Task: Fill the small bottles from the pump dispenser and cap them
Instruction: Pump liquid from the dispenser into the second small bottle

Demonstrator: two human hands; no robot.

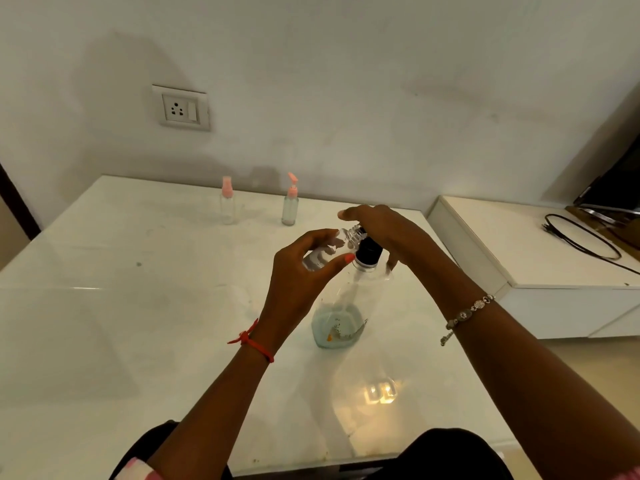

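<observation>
A large clear pump dispenser (341,317) with a black collar and a little blue liquid at its bottom stands mid-table. My right hand (388,233) rests flat on its pump head, which is hidden under the palm. My left hand (301,271) grips a small clear uncapped bottle (325,251), tilted with its threaded neck against the dispenser's top. Two more small bottles stand upright at the back: one with a pink spray cap (227,204), looking clear, and one with a pink pump cap (290,202) holding pale liquid.
The glossy white table (138,306) runs to the wall, which carries a socket plate (181,108). To the right is a lower white cabinet (540,258) with a black cable (581,240) and a dark screen edge (616,192).
</observation>
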